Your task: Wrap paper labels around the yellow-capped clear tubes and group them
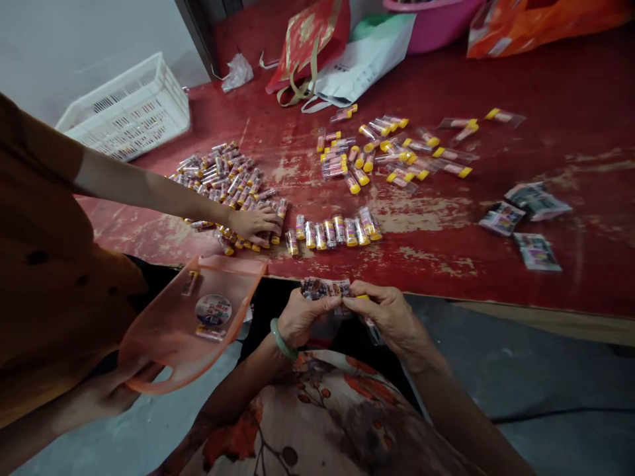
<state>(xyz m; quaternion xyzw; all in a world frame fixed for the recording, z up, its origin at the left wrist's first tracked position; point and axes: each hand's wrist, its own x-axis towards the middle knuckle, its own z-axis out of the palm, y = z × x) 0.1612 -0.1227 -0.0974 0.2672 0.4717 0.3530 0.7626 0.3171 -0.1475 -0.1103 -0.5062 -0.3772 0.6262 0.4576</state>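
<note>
Just off the table's near edge, my left hand (303, 316) is closed on a strip of small printed labels or wrappers (325, 288); its exact kind is unclear. My right hand (391, 320) pinches the strip's right end. Tucked in its palm is a clear tube (373, 332) with a yellow cap (364, 297), partly hidden by the fingers. A short row of wrapped yellow-capped tubes (339, 229) stands in front of my hands. Farther back lie loose clear tubes (397, 151) with yellow caps and pink contents.
At left, another person's hand (255, 223) touches a heap of wrapped tubes (223, 175); their other hand holds an orange plastic scoop (149, 324). A white basket (133, 109), red bag (312, 39), white bag (362, 66) and pink basin (436, 26) stand behind. Printed packets (537, 251) lie right.
</note>
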